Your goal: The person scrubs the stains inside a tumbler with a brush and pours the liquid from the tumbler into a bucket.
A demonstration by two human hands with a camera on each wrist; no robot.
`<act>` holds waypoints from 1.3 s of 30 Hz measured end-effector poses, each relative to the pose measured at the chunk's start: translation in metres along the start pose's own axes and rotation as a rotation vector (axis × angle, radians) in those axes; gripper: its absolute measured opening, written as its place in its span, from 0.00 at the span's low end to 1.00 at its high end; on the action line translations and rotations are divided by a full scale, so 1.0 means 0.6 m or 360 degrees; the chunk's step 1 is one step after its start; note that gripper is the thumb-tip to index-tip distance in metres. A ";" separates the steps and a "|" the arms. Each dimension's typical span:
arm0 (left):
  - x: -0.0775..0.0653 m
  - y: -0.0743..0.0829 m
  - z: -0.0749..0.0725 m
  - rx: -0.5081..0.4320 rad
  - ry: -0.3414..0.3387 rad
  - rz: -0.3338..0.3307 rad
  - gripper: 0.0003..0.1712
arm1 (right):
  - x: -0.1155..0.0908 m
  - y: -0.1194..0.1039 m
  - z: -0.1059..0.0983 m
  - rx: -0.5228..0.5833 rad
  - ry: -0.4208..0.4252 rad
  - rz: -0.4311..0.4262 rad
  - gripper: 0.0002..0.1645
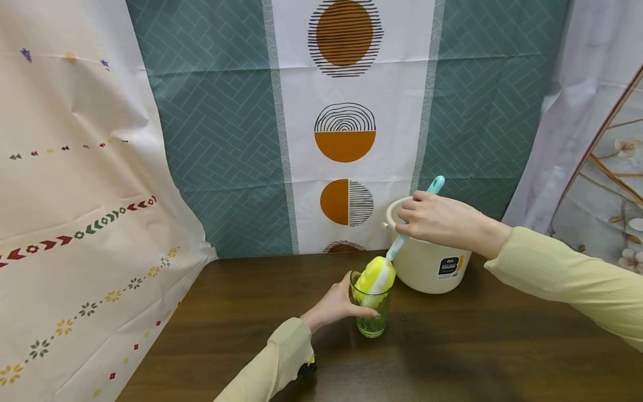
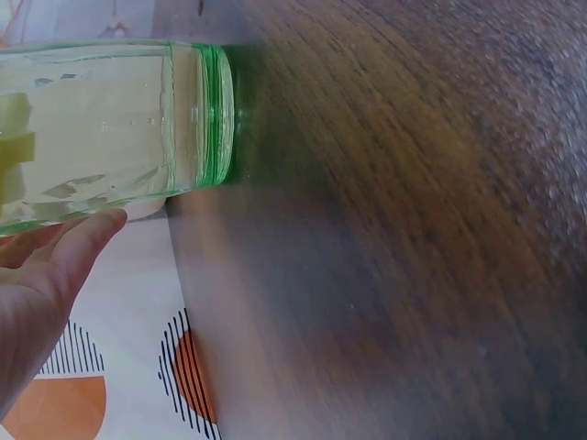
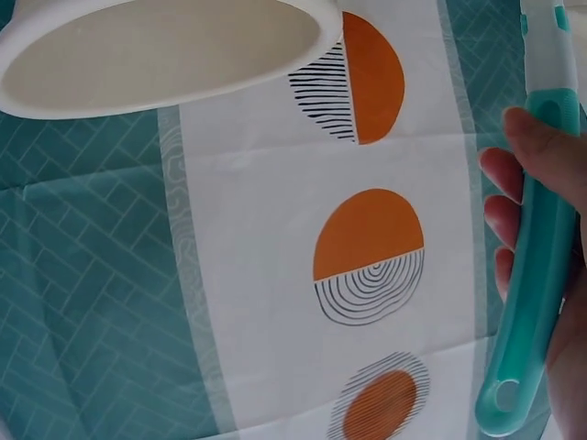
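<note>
A green-tinted drinking glass (image 1: 373,324) stands on the dark wooden table, and my left hand (image 1: 337,304) grips it round its upper part. In the left wrist view the base of the glass (image 2: 197,119) shows clearly, with fingers along its side. My right hand (image 1: 442,220) holds the teal handle (image 3: 541,247) of a sponge bottle brush, fingers curled round it. The yellow and white sponge head (image 1: 377,276) sits tilted in the mouth of the glass, partly inside and partly above the rim.
Behind my right hand stands a cream-coloured pot (image 1: 427,273) with a dark label, close to the glass. A patterned cloth (image 1: 346,128) hangs at the table's back edge. A cream embroidered cloth (image 1: 75,251) drapes on the left.
</note>
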State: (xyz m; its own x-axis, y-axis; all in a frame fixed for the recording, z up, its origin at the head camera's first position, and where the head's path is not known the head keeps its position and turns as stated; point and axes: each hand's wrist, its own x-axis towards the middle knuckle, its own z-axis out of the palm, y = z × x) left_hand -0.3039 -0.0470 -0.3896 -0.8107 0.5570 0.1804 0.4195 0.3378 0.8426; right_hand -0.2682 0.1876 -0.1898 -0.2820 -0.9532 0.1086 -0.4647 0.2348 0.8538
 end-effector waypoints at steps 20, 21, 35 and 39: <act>0.001 0.001 0.001 -0.0047 -0.0002 0.0001 0.41 | 0.033 -0.020 0.026 -0.0114 0.0181 -0.0114 0.08; 0.001 0.001 0.001 -0.0047 -0.0003 0.0002 0.40 | 0.034 -0.022 0.027 -0.0118 0.0181 -0.0113 0.09; 0.002 0.000 0.002 0.0040 0.0010 0.0006 0.40 | 0.039 -0.041 0.046 -0.0101 0.0186 -0.0148 0.09; 0.002 0.000 0.002 0.0064 0.0022 0.0012 0.40 | 0.041 -0.046 0.047 -0.0089 0.0172 -0.0149 0.09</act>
State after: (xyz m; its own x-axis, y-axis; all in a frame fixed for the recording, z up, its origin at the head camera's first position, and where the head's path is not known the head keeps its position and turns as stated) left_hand -0.3044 -0.0452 -0.3903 -0.8130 0.5490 0.1938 0.4414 0.3642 0.8201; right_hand -0.2859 0.1631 -0.2251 -0.1463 -0.9861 0.0790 -0.4360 0.1359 0.8896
